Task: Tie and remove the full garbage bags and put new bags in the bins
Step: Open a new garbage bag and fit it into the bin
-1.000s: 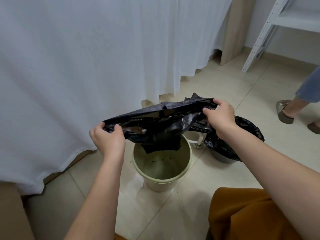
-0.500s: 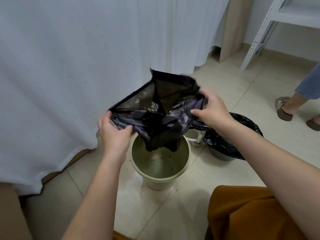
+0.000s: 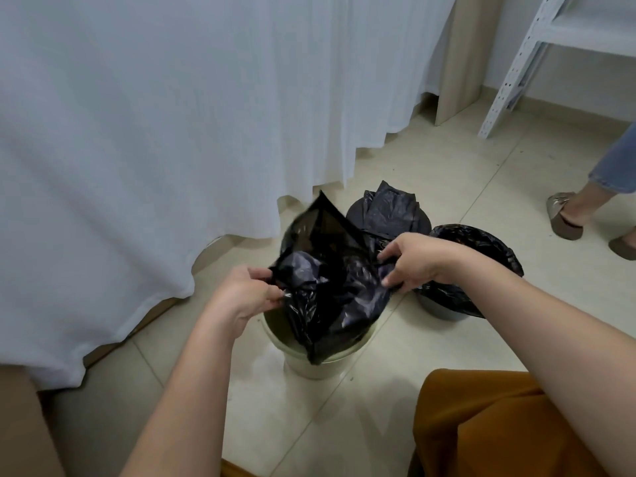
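A new black garbage bag [image 3: 330,290] hangs crumpled over a pale green bin [image 3: 320,366] on the floor, its lower end drooping inside the bin's rim. My left hand [image 3: 247,294] pinches the bag's left edge. My right hand [image 3: 416,259] grips its right edge. One corner of the bag sticks up at the back. Behind stands a dark bin [image 3: 389,218] with a black bag bunched on top. To the right, a grey bin [image 3: 444,309] is lined with a black bag [image 3: 481,246].
A white curtain [image 3: 172,132] hangs along the left down to the tiled floor [image 3: 447,160]. A white metal shelf frame [image 3: 516,67] stands at the back right. Another person's feet in flat shoes [image 3: 564,218] are at the right edge. My orange-clad knee [image 3: 481,425] is at the bottom right.
Both hands have come closer together and lower with the bag, which went from stretched wide to bunched, its bottom dropping into the pale green bin. The view tilted, revealing the dark bin behind.
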`<state>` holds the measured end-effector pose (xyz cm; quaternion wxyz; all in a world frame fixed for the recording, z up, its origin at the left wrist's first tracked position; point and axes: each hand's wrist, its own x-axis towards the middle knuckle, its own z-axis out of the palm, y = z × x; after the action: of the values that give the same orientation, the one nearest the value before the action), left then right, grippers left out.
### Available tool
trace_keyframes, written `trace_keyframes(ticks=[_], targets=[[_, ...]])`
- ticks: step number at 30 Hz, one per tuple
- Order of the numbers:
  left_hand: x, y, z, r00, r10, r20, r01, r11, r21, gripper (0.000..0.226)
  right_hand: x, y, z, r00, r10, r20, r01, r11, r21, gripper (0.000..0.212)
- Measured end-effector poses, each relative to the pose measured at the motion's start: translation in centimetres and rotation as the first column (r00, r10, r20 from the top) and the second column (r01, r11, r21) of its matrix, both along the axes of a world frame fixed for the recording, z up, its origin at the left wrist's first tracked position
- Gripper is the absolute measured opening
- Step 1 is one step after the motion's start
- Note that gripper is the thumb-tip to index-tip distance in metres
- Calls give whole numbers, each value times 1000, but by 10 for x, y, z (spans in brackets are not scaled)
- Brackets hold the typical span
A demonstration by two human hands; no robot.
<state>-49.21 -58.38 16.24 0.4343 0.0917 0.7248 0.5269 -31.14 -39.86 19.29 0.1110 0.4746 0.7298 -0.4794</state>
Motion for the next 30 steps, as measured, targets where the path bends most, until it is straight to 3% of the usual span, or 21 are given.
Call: trace_keyframes(ticks=[1, 3, 6, 8, 10, 14, 18, 23, 25, 27, 30], targets=[[0, 0, -1, 999, -20, 33, 20, 1000, 1, 32, 0, 0, -1, 999, 30, 28, -29, 999, -33, 52], [-6, 2, -2, 999, 46, 20, -47, 996, 81, 30, -3, 4, -3, 998, -12, -64, 10, 1000, -27, 54], [-14, 4, -4, 972, 195, -133, -185, 980, 78, 40, -4, 12, -6, 959, -154, -238, 179, 980, 86, 63], [-13, 2, -6, 964, 162, -209, -169, 986, -14, 50, -3, 13, -7, 971, -136, -199, 157, 983, 92, 66], [-9, 1, -9, 981, 52, -186, -70, 994, -90, 51, -2, 9, -10, 992, -67, -106, 73, 996, 55, 70], [-5, 5, -17, 970, -25, -243, -13, 988, -151, 64, -2, 7, -21, 997, 56, -61, -33, 942, 333, 81], [-5, 9, -29, 950, -31, -311, -13, 990, -139, 70, 2, 4, -36, 988, 152, 25, -145, 864, 482, 68], [-4, 7, -44, 935, -98, -340, 46, 986, -158, 76, 11, 4, -56, 987, 149, 57, -159, 880, 447, 82], [-4, 3, -48, 921, -118, -371, 55, 983, -176, 68, 15, 2, -64, 985, 159, 73, -175, 888, 426, 94], [-3, -3, -51, 908, -131, -398, 52, 978, -204, 45, 19, -2, -72, 981, 172, 88, -193, 893, 407, 101], [-2, -11, -60, 895, -177, -409, 77, 965, -249, 45, 21, -9, -86, 976, 187, 108, -215, 892, 398, 105]])
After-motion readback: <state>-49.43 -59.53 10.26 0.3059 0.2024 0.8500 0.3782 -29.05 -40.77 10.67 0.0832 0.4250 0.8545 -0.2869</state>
